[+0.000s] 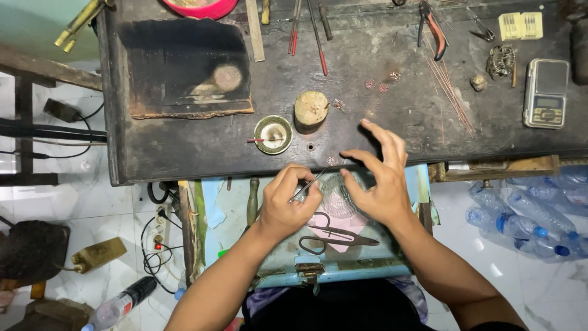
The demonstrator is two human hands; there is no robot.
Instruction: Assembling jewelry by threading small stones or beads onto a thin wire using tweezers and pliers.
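My left hand (286, 203) grips thin metal tweezers (313, 181), their tips pointing up toward the edge of a dark workbench (367, 110). My right hand (378, 175) pinches the rim of a round piece of fine wire filigree (335, 195), its other fingers spread. Both hands hover over a light blue box (343, 270) on my lap. Dark scissors (334, 238) lie on the box below the hands. A tiny filigree flower (331, 161) rests on the bench edge just above the tweezers' tips.
The bench holds a small brass dish (273, 134), a wooden stump (311, 109), a charred block (184, 67), thin copper wires (450, 92), pliers (433, 27), a pocket scale (545, 93) and small filigree bits (383, 87). Plastic bottles (527, 214) lie on the floor at right; cables at left.
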